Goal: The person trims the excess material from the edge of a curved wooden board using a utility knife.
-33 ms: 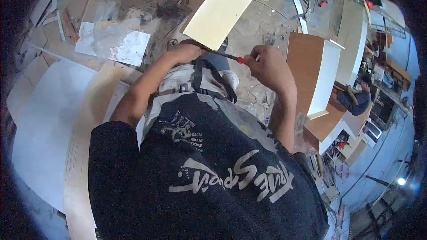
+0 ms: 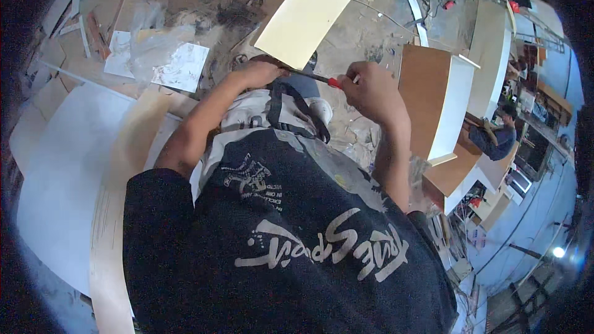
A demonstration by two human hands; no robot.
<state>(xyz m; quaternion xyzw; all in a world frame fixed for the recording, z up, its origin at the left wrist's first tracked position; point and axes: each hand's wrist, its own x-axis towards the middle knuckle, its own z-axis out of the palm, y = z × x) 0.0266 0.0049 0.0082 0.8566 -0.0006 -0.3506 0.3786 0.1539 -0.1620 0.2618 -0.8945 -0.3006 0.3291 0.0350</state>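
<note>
A long, dark, thin tool with a red handle, which looks like a file (image 2: 317, 77), lies along the near end of a cream-faced board (image 2: 315, 15). At the handle end, my right hand (image 2: 371, 91) is closed round the grip. My left hand (image 2: 260, 74) is closed at the tool's other end, by the board's near left corner; its fingertips are partly hidden. The board slopes away from me, and its brown side shows along the left edge.
White sheets and thin panels (image 2: 68, 179) lie at my left, near scraps and clear plastic (image 2: 148, 55). Brown-and-white cabinet pieces (image 2: 427, 96) stand at the right, with a co-worker (image 2: 495, 139) beyond them. A cable (image 2: 390, 18) crosses the littered floor.
My right hand and the red handle have shifted very slightly left, toward my left hand. The board and my left hand stay where they were.
</note>
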